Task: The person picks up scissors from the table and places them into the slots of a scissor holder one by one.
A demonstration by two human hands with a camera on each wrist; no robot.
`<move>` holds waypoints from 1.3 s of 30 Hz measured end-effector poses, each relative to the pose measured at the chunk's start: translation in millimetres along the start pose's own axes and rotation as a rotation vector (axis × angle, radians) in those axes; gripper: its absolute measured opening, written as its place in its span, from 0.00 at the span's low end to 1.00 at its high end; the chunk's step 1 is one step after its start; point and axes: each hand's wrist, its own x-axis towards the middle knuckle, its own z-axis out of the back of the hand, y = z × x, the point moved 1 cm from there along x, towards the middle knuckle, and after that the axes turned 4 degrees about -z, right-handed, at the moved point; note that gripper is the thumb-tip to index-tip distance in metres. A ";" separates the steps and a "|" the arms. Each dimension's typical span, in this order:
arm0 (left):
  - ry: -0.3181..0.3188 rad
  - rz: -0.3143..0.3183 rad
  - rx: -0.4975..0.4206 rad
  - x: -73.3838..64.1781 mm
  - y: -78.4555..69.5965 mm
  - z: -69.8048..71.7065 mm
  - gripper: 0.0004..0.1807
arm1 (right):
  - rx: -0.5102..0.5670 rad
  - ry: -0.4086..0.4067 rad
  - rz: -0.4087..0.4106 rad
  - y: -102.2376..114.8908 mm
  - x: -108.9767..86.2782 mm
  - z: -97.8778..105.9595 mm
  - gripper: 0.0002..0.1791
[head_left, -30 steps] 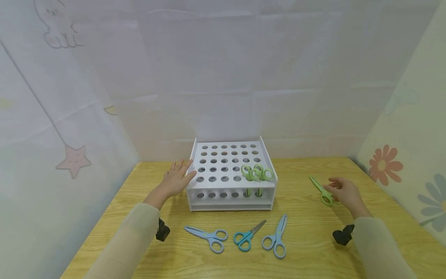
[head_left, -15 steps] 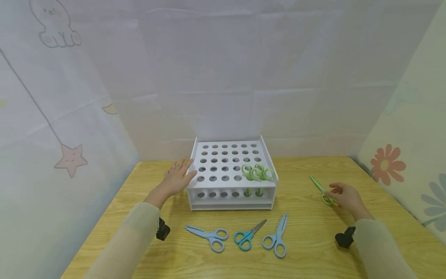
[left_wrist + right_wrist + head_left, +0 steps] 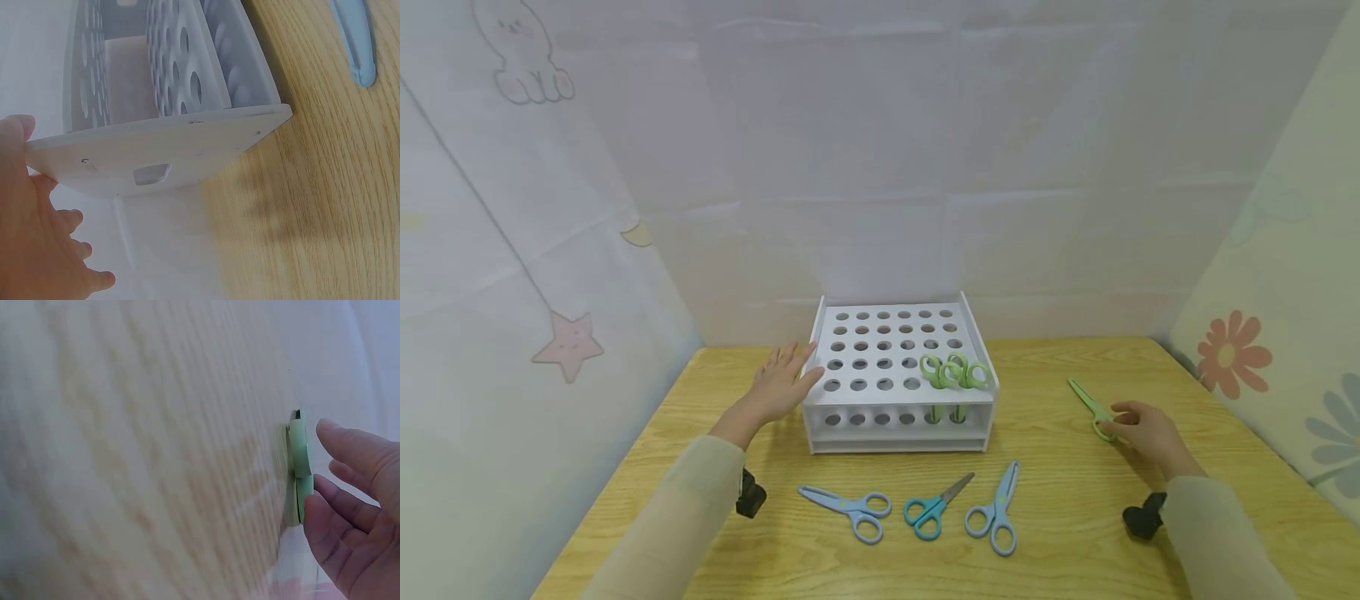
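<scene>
My left hand point(image 3: 777, 386) rests on the left side wall of a white rack point(image 3: 895, 396) with rows of round holes. In the left wrist view its thumb lies over the wall's edge, with the other fingers along the outside. At the right, my right hand point(image 3: 1150, 433) is at the handle loops of light green scissors point(image 3: 1090, 407) lying on the table. The right wrist view shows its thumb and fingers spread around the green handle point(image 3: 300, 450), not pinched together on it. Two more green scissors point(image 3: 953, 372) stand in the rack's front right holes, loops up.
On the wooden table point(image 3: 1045, 533) in front of the rack lie light blue scissors point(image 3: 847, 506), teal scissors point(image 3: 928, 512) with a bare metal blade, and a second light blue pair point(image 3: 997, 512). A printed cloth point(image 3: 880, 167) hangs behind and at both sides.
My right hand has come slightly down and toward me, from over the green scissors to their handle loops. The left hand stays at the rack.
</scene>
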 end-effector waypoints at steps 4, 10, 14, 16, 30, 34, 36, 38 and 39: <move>0.003 0.001 -0.001 0.0 0.4 -0.3 0.34 | 0.001 0.019 -0.015 -2.4 1.6 -1.6 0.36; 0.001 0.001 -0.001 -0.3 0.6 -0.1 0.34 | -0.038 0.030 0.013 -2.0 1.9 -4.0 0.38; 0.003 0.006 0.000 -0.9 0.6 0.2 0.34 | -0.068 0.020 0.051 -0.6 1.0 -6.4 0.37; -0.002 0.001 0.001 -1.3 0.1 0.5 0.34 | -0.070 0.016 0.060 -0.7 0.9 -7.6 0.37; -0.012 -0.002 0.006 -1.8 -2.5 0.9 0.33 | 0.006 -0.001 0.003 -0.5 -4.4 -8.6 0.30; -0.010 -0.002 0.009 -1.3 -1.6 1.1 0.34 | 0.032 -0.004 -0.007 0.7 -5.1 -6.6 0.30; -0.010 -0.005 0.011 -1.2 -1.3 1.3 0.34 | 0.039 -0.011 -0.008 2.1 -5.1 -5.3 0.29; -0.009 -0.007 0.010 -1.1 -1.1 1.3 0.34 | 0.043 -0.021 -0.013 4.1 -5.1 -3.9 0.29; -0.008 -0.004 0.008 -1.0 -1.0 1.3 0.35 | 0.042 -0.027 -0.017 5.2 -5.3 -3.5 0.28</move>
